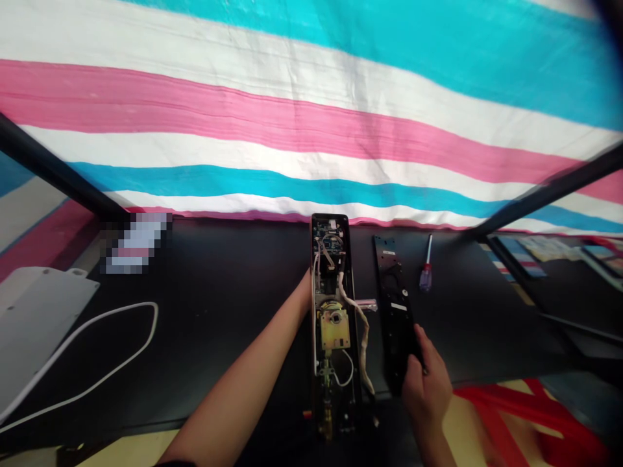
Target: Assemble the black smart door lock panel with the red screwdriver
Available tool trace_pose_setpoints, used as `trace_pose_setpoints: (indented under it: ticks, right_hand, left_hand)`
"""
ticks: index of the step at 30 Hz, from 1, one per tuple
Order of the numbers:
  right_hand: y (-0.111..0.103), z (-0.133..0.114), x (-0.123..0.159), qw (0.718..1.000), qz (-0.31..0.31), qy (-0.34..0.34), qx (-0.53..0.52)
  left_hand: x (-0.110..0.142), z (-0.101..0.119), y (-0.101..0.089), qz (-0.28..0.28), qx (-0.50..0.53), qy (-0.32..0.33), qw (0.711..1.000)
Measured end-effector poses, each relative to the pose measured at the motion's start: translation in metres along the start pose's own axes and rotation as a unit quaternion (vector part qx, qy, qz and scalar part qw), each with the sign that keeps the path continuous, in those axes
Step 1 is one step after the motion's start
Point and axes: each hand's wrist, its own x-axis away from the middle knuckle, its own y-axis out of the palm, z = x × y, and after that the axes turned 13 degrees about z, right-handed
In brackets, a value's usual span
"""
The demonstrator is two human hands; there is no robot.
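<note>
The door lock (333, 324) lies along the middle of the table (233, 272) with its back open, showing a circuit board, loose wires and a yellow metal plate (335, 329). My left hand (305, 292) goes behind its edge, so I can't tell whether it's gripping anything. My right hand (426, 383) is closed around the lower end of a long black back plate (392, 292), which lies just beside the lock. A screwdriver (426, 277) with a purple handle lies just past the plate. Off to the left are a white cable (97, 357) and a pale metal cover (39, 318), and a striped tarp (311, 117) hangs beyond the table.
</note>
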Motion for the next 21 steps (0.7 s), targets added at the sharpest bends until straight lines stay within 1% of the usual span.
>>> trace_pose_setpoints:
  ticks: [6,10,13,17,21]
  right_hand:
    - [0.000,0.005,0.006,0.998,-0.001,0.052,-0.026]
    - [-0.005,-0.006,0.005,0.989,0.013,0.131,-0.064]
    - [-0.010,-0.015,0.001,0.978,0.026,0.184,-0.095]
    - [-0.013,-0.016,-0.001,0.965,0.036,0.211,-0.149]
    - [-0.015,-0.011,0.000,0.960,0.030,0.224,-0.166]
  left_hand:
    - [-0.002,-0.002,-0.001,-0.006,-0.014,-0.012,1.000]
    - [-0.007,-0.002,-0.003,-0.014,-0.006,-0.023,1.000]
    - [-0.008,0.000,-0.002,-0.003,-0.004,-0.006,1.000]
    - [-0.002,0.000,0.001,-0.002,-0.006,0.021,1.000]
    - [0.004,-0.003,-0.001,-0.008,-0.009,0.029,0.999]
